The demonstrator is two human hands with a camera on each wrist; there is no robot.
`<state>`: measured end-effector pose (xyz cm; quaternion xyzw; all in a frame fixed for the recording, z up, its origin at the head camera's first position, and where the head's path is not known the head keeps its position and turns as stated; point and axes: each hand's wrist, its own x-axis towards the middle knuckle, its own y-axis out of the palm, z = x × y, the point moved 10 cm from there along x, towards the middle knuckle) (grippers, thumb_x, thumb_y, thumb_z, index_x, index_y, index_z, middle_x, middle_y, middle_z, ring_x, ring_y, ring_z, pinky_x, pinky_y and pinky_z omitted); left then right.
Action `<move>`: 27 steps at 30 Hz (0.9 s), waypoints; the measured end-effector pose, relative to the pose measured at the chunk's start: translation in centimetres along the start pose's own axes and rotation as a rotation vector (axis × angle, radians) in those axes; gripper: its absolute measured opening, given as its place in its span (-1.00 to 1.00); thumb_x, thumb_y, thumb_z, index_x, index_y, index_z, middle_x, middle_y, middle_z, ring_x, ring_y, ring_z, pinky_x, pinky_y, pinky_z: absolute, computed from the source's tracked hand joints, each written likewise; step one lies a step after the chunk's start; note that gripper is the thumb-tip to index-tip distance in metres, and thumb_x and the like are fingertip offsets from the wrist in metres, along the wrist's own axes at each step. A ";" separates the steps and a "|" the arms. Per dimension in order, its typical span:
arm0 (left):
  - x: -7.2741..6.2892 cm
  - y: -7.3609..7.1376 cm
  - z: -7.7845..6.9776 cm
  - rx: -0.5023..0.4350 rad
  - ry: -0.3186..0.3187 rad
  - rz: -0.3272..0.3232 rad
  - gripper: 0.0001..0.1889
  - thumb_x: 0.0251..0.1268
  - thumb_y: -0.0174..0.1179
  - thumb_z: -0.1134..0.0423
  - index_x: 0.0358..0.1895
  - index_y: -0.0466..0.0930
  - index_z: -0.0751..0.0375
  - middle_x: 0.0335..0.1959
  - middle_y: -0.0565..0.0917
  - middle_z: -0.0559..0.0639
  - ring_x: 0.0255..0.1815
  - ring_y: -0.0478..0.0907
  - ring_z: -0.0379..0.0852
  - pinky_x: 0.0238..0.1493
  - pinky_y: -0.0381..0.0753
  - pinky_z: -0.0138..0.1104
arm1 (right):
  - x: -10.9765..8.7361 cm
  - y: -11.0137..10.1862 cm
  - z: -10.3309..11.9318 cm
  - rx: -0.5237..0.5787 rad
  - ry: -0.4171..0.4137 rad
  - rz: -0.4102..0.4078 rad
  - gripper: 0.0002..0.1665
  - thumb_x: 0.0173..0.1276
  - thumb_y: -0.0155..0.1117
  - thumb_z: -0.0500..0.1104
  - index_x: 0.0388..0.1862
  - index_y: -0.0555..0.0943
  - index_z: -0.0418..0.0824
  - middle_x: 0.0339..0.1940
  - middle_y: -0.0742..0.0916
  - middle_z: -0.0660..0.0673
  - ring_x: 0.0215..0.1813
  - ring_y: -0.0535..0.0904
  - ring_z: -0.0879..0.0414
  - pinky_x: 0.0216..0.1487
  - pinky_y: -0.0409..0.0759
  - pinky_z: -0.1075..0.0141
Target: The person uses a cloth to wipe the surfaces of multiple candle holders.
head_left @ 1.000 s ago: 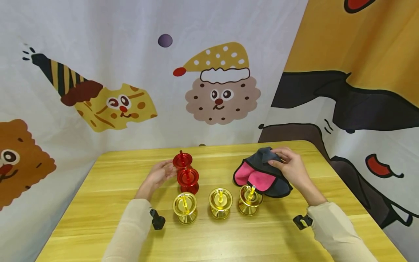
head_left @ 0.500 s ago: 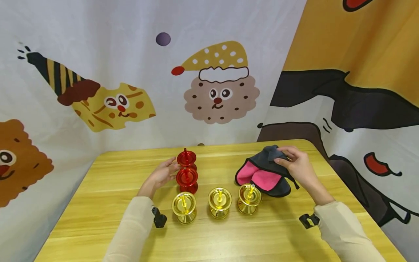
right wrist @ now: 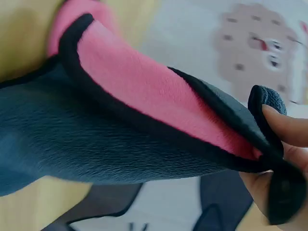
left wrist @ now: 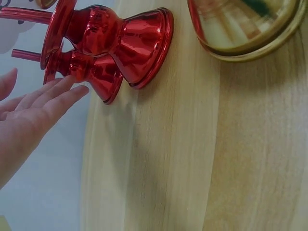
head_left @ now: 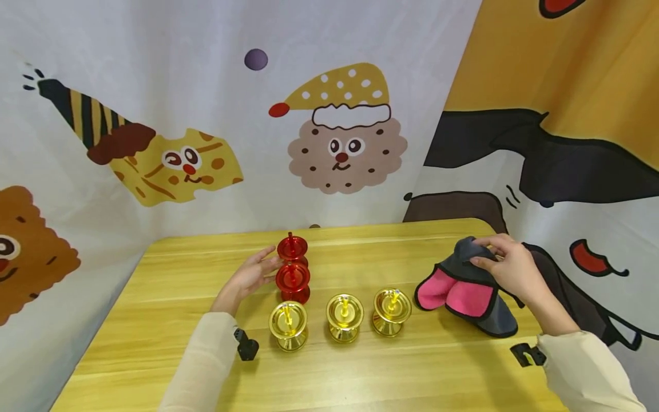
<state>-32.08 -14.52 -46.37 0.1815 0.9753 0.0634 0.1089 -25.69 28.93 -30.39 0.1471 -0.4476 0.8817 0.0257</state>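
Two shiny red candle holders [head_left: 293,278] stand one behind the other, left of the table's middle. Beside their left side is my left hand [head_left: 252,276], its fingers loosely extended; in the left wrist view the fingertips reach the stem of the farther red candle holder [left wrist: 82,66], and whether they touch it I cannot tell. My right hand [head_left: 509,266] pinches a dark grey and pink cloth [head_left: 471,297] by its top, between thumb and fingers. The cloth hangs in folds at the table's right side. Three gold candle holders [head_left: 345,317] stand in a row in front.
The wooden table [head_left: 329,377] ends at a back edge against a hanging curtain [head_left: 216,68] printed with cartoon biscuits and cheese. The leftmost gold candle holder [head_left: 288,326] stands close in front of the nearer red one.
My right hand has carried the cloth rightward, away from the rightmost gold candle holder. The farther red candle holder has shifted slightly right, and my left hand stays beside it.
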 end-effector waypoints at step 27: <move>-3.1 -2.9 -0.4 0.220 -0.004 -0.105 -0.42 0.49 -0.24 0.24 0.40 -0.22 0.42 0.36 -0.02 0.42 0.37 -0.05 0.26 0.28 0.05 0.05 | -3.9 7.6 -6.7 -0.107 0.047 0.237 -0.43 0.36 0.11 0.00 0.11 0.43 -0.45 0.09 0.41 -0.48 0.11 0.28 -0.45 -0.02 0.29 -0.29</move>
